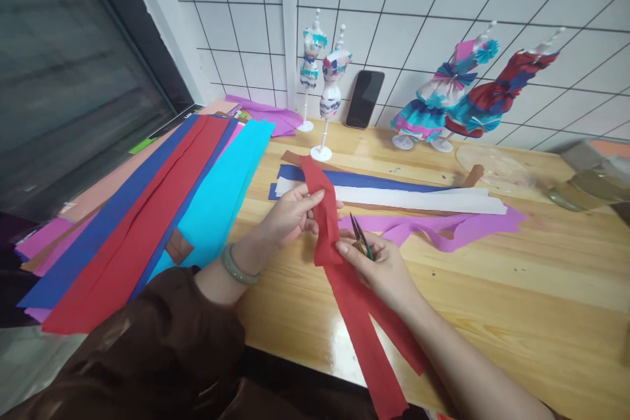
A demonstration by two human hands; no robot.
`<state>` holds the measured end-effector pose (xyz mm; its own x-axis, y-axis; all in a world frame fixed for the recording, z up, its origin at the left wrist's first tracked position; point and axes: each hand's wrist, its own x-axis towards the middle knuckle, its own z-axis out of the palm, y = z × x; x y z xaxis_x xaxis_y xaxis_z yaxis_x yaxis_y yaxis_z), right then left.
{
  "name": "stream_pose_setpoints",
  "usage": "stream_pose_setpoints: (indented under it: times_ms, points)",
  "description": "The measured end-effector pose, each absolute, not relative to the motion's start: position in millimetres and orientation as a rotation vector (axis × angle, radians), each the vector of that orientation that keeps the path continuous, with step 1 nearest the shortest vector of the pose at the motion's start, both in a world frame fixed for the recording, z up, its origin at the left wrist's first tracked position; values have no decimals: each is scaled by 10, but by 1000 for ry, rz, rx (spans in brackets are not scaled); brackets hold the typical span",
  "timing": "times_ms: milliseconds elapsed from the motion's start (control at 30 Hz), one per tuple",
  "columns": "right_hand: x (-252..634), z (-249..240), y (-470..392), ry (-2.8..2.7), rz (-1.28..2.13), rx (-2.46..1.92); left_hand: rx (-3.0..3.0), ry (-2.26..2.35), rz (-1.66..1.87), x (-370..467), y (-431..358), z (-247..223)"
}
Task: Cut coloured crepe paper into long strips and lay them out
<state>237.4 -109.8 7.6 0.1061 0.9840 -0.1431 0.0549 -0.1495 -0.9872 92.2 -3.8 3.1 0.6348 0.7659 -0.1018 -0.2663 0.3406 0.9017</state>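
Note:
My left hand (298, 215) pinches a long strip of red crepe paper (325, 210) between thumb and fingers, near its upper end. Lower on the same strip, the thumb of my right hand (377, 266) presses the folded paper against the fingers. A small pair of scissors (362, 236) is also tucked in my right hand, blades pointing up and away. The red strip's two tails hang down past the table's front edge. Just beyond my hands lie a white strip (418, 197), a blue strip (354, 178) and a wavy purple strip (443, 230).
Stacked crepe sheets, red (147, 223), blue and turquoise (221, 190), cover the table's left side. Two bare-skirted mannequins (331, 88), a phone (365, 100) and two dressed mannequins (443, 98) stand along the tiled wall. A clear round lid (492, 167) and a container (585, 184) sit at right.

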Motion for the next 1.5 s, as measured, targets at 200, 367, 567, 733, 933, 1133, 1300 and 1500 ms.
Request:
stream_pose_setpoints:
  times_ms: [200, 367, 567, 733, 933, 1133, 1300, 1500]
  points:
    - [2375, 7, -1126, -1259, 1100, -1517, 1017, 626, 736, 916, -44, 21]
    - [2379, -13, -1105, -1274, 1136, -1472, 1136, 628, 601, 891, -35, 22]
    - [2385, 35, -1093, -1032, 1313, -1302, 1097, 677, 639, 876, -25, -14]
    - [2427, 68, -1097, -949, 1439, -1251, 1034, 676, 695, 871, 19, -49]
    - [2435, 56, -1089, -912, 1541, -1273, 1044, 721, 686, 847, 41, 2]
    - [2425, 47, -1089, -882, 1600, -1273, 1106, 734, 680, 844, 33, 18]
    - [2424, 33, -1088, -880, 1602, -1271, 1145, 714, 653, 841, 31, 17]
    - [2424, 27, -1086, -861, 1615, -1273, 1169, 710, 654, 837, 36, 5]
